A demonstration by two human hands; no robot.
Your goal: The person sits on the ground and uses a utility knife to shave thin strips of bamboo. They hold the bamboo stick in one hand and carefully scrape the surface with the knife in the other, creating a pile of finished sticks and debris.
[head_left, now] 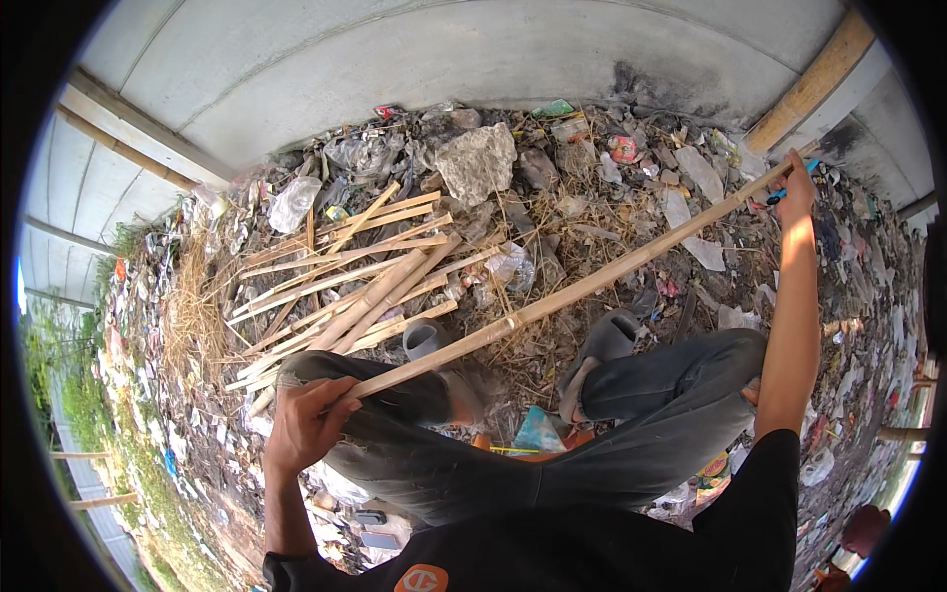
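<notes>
A long split bamboo strip (582,286) slants across my lap, from my left knee up to the far right. My left hand (304,422) is closed round its near end, beside the left knee. At the far end, with the arm stretched out, my right hand (792,189) grips the strip. A small blue and dark object (776,197) shows at the right fingers; its kind is too small to make out. Left of the strip lies a loose pile of split bamboo pieces (345,286), some crossing others.
Litter and dry straw cover the ground. A large rock (476,163) lies near the grey panel wall (424,59). Bamboo poles (814,79) lean at the wall. My grey shoes (614,337) stand beneath the strip. A phone-like dark object (380,540) lies at lower left.
</notes>
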